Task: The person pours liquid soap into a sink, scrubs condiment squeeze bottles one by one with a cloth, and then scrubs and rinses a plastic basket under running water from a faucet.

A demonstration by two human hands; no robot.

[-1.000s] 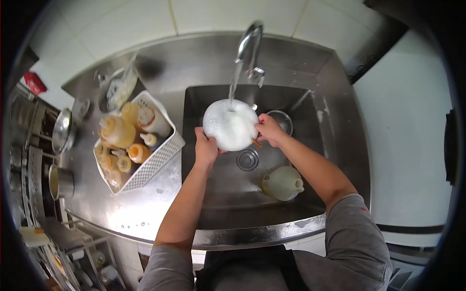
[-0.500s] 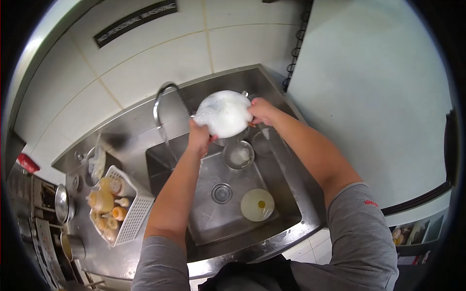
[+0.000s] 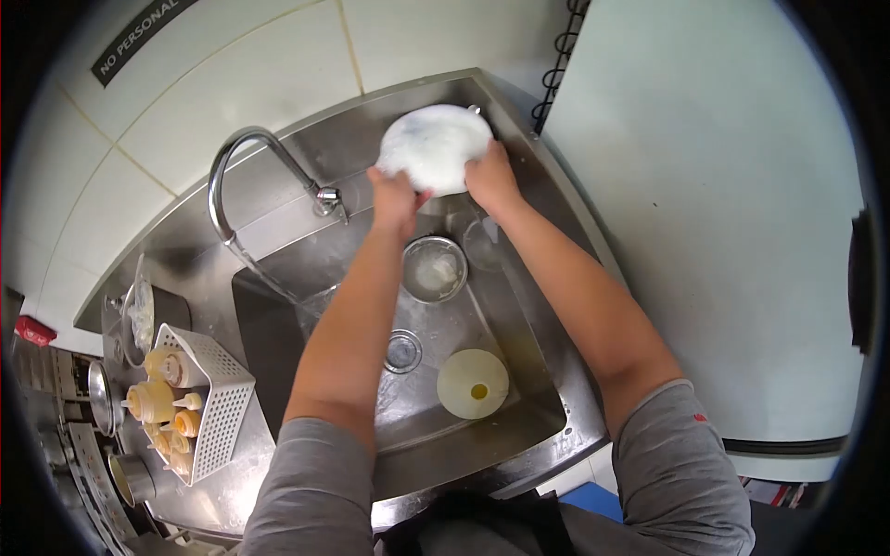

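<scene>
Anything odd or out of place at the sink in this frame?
One thing: the tap runs into the sink with nothing held under its stream, while the foamy bowl is off to its right. I can make out no damage.

Commercial-style kitchen — stainless sink (image 3: 482, 324) with arched faucet (image 3: 222, 185), basket (image 3: 222, 398) of squeeze bottles (image 3: 151, 402), tiled wall (image 3: 250, 65)

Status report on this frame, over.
Both hands gripping foam-covered container beyond the bowl. Faucet running, off to the left. Nothing visibly blocking.
</scene>
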